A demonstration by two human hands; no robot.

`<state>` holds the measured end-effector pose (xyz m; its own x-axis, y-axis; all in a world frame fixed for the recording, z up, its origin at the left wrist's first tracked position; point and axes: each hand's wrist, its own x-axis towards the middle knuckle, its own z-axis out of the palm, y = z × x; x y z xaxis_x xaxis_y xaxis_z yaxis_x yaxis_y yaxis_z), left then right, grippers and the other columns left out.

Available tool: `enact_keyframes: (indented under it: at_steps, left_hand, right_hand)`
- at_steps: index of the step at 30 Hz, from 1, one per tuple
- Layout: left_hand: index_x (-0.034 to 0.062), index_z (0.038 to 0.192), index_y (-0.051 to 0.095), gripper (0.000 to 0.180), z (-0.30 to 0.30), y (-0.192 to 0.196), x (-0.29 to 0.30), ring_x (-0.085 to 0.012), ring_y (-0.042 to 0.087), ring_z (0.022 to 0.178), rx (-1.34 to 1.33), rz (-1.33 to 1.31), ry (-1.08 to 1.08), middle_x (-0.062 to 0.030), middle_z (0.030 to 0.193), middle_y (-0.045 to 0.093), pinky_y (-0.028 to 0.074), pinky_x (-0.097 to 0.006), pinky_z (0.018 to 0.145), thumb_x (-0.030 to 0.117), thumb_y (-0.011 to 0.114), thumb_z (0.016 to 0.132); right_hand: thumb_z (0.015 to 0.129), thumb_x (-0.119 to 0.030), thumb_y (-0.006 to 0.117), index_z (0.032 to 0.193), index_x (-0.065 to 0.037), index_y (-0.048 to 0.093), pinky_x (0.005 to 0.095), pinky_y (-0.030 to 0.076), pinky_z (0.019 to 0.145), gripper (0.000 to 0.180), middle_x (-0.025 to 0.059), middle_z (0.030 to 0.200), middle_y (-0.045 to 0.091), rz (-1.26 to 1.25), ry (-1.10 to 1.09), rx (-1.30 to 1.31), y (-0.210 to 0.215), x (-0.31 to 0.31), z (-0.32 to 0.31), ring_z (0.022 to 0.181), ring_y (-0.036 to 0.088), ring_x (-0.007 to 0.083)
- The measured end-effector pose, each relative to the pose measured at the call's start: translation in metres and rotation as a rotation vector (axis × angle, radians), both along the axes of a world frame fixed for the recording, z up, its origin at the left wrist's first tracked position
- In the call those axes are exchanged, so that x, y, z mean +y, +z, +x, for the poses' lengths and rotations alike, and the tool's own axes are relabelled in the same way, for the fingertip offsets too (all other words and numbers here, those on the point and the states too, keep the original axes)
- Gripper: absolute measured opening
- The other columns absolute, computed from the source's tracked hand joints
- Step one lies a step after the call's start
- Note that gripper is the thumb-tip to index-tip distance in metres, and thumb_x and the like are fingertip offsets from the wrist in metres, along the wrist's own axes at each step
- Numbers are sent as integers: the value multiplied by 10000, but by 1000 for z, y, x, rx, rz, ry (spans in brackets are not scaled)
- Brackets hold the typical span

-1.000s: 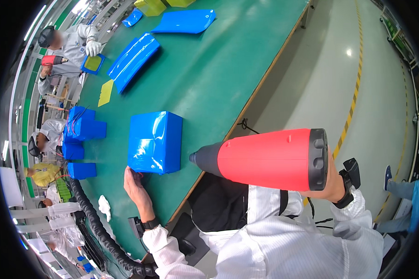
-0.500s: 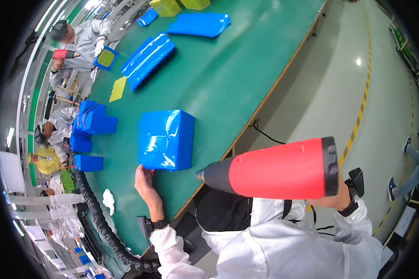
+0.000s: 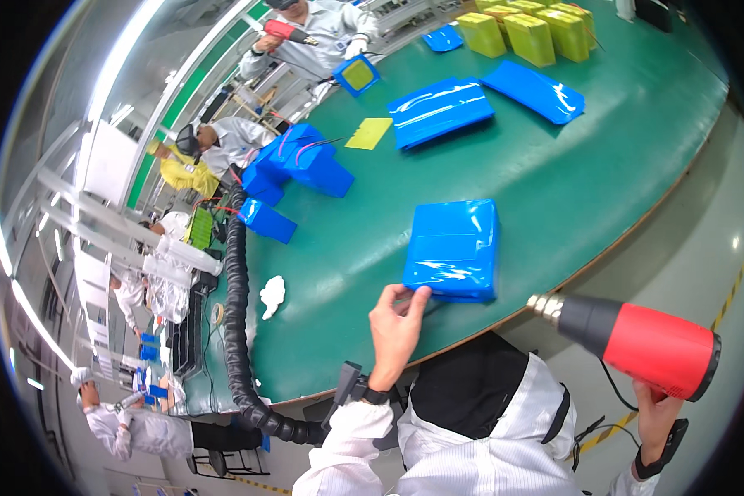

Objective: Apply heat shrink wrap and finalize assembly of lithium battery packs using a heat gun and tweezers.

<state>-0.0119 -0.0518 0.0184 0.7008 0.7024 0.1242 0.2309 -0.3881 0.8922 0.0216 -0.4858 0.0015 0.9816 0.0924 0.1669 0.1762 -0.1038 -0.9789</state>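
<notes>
A blue film-wrapped battery pack (image 3: 451, 244), glossy and boxy, sits on the green table near its front edge. My left hand (image 3: 395, 326) is closed at its near left corner, thumb and fingers pressed to the film; the fingertips are partly hidden. In my right hand (image 3: 655, 413) is a red and black heat gun (image 3: 657, 347), held by its handle beyond the table edge. Its metal nozzle (image 3: 546, 307) points left toward the pack, apart from it.
Finished-looking blue packs with wires (image 3: 306, 161) stand at the left. Blue film sleeves (image 3: 442, 112), a yellow sheet (image 3: 369, 133) and yellow blocks (image 3: 529, 37) lie farther back. A black corrugated hose (image 3: 237, 306) borders the left; a co-worker (image 3: 318, 29) works across the table.
My view has swung left, shifting the scene rightward. The heat gun has moved away from the pack to the right and lower. My left hand remains at the pack's near left corner.
</notes>
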Motion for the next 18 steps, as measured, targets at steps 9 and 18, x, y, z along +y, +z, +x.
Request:
enact_keyframes:
  at_steps: [9, 18]
  left_hand:
    - [-117, 1265, 618, 469, -3, -9, -30, -329, 688, 1174, -126, -356, -267, -218, 1235, 691, 580, -422, 950, 306, 493, 1104]
    - [-120, 1336, 579, 435, 0, -21, -30, -332, 629, 1278, -174, -484, -447, -225, 1333, 647, 496, -423, 1097, 221, 455, 1096]
  right_hand:
    - [918, 30, 738, 1326, 37, 544, 328, 509, 962, 452, 107, 1214, 665, -236, -63, -129, 13, -17, 17, 1070, 652, 173]
    - [898, 19, 765, 1274, 25, 585, 335, 541, 910, 417, 79, 1143, 691, -121, 64, -88, 69, 16, 24, 1018, 672, 170]
